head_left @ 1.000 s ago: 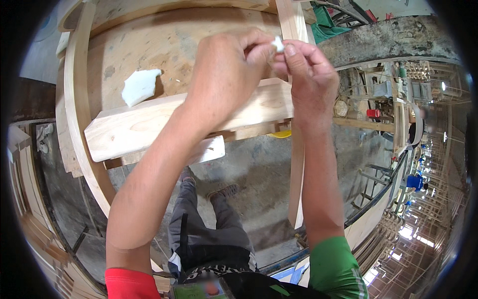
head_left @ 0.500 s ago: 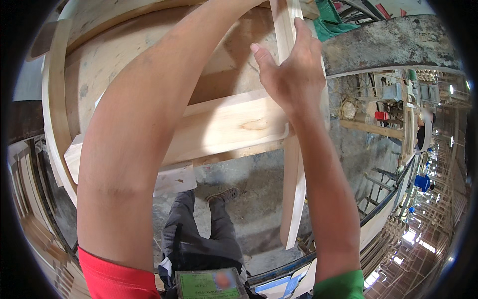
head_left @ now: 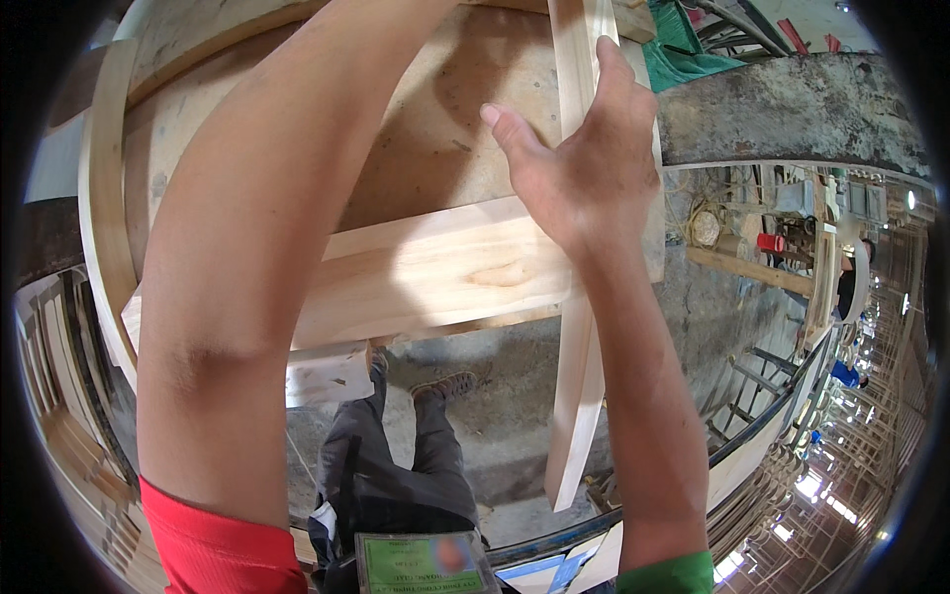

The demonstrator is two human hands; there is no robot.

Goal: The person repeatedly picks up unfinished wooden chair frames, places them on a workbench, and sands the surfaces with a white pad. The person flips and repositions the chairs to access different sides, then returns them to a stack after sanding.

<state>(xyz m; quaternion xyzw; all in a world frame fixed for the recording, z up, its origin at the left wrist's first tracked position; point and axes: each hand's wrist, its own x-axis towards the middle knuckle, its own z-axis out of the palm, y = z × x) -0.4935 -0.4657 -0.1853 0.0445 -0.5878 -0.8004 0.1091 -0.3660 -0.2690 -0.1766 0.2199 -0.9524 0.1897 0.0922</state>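
My right hand point(head_left: 594, 178) lies on a long pale wooden bar point(head_left: 577, 416) that runs from the top edge down past the bench. Its thumb is spread to the left and its fingers stretch along the bar's right side. My left arm point(head_left: 247, 218) reaches across the work and out over the top edge, so my left hand is out of the picture. Under both arms, a wide pale board point(head_left: 445, 267) lies crosswise and meets the bar below my right wrist. Behind it is a flat wooden panel point(head_left: 475, 129) with a shadow on it.
At the left stands a curved wooden side piece point(head_left: 104, 208). Green sheeting point(head_left: 683, 49) and a stained slab point(head_left: 792, 109) lie beyond my right hand. A red container point(head_left: 770, 243) and a wooden beam point(head_left: 747, 267) are farther right. Stacked timber point(head_left: 64, 436) is lower left.
My right hand stays on the bar with its thumb spread a little wider. My left arm has shifted slightly left. The whole view has moved a little.
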